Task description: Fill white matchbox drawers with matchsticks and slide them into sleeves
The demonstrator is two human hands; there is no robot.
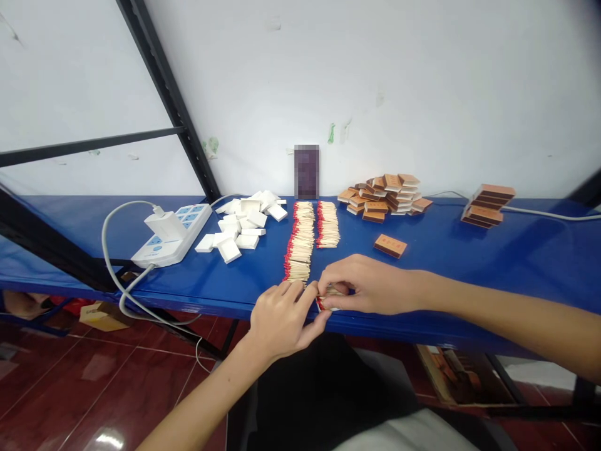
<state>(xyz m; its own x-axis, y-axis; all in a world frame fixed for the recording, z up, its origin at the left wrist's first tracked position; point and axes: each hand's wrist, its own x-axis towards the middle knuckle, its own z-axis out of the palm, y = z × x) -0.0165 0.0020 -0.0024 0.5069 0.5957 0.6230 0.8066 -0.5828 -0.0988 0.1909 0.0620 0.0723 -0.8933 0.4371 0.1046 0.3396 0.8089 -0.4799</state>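
At the shelf's front edge, a small white matchbox tray with matches (334,290) in it sits between my hands, mostly covered by my fingers. My left hand (284,318) is closed on the tray's left end, thumb below and fingertips above. My right hand (369,285) curls over from the right, its thumb and fingers closed around the matches at the tray. Just beyond, a long row of red-headed matches (300,241) lies on the blue shelf (446,263). A shorter row of matches (328,224) lies to its right.
White empty trays (248,222) are heaped at left, near a power strip (181,235) with a plugged-in charger and cable. Filled orange matchboxes (389,195) are piled at back right; a single matchbox (390,245) lies nearer. A matchbox stack (488,205) stands farther right. A pixelated dark rectangle (307,172) leans against the wall.
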